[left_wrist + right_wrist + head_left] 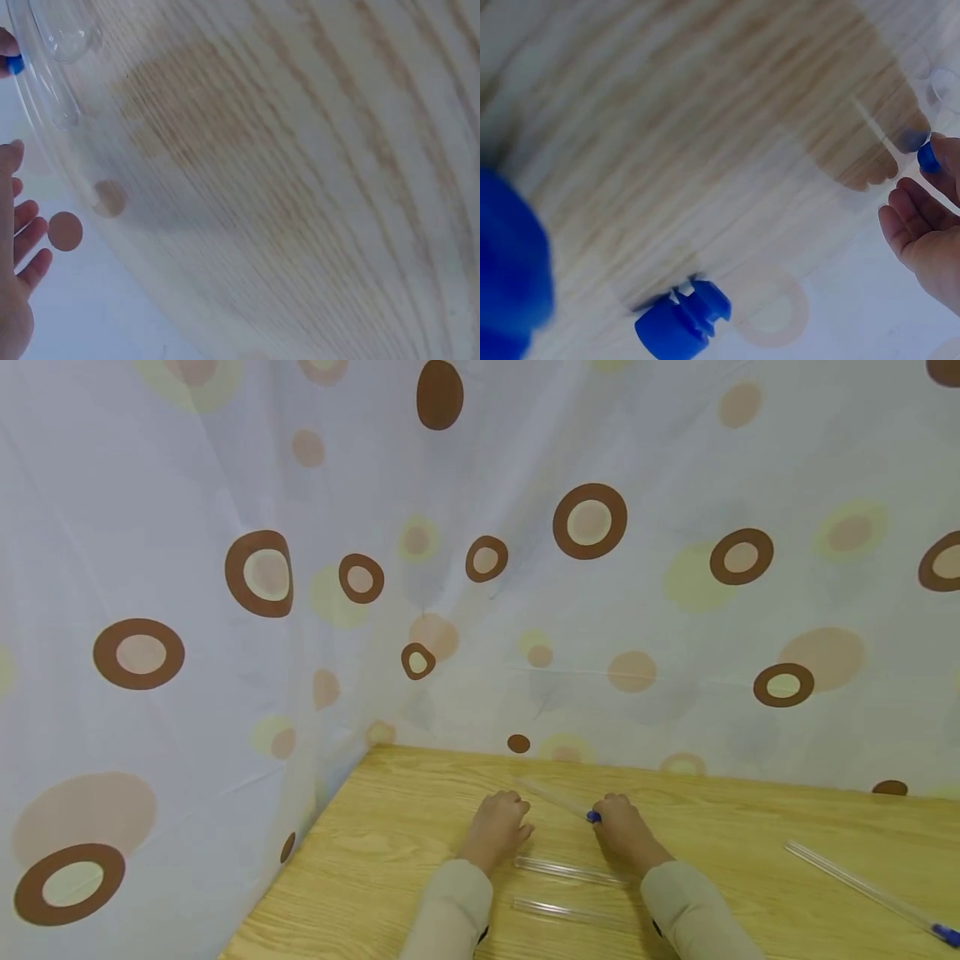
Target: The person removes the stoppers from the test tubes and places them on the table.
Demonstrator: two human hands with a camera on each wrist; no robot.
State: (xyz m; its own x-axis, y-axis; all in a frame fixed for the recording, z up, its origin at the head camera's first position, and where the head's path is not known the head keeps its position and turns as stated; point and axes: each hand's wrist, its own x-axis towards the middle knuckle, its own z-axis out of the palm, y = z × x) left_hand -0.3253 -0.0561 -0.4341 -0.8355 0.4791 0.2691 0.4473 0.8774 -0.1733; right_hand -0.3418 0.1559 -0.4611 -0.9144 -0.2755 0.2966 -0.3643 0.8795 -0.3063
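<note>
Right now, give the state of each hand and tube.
Left hand: fingers loose, empty
Right hand: pinching a blue cap
Upper tube: blurred, one end at that cap
Middle tube: lying flat, no cap showing
Lower tube: lying flat, no cap showing
Right tube: flat, blue plug at end

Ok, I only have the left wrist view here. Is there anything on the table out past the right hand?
Observer: Yes, the head view shows a clear tube lying to the right of the right hand.
Operator: Does it have a cap?
Observer: There's a blue end piece on its near end.
Operator: Anything close to the right wrist camera?
Observer: That view shows a notched blue part low in the picture; I can't tell whether it's the same piece.
</note>
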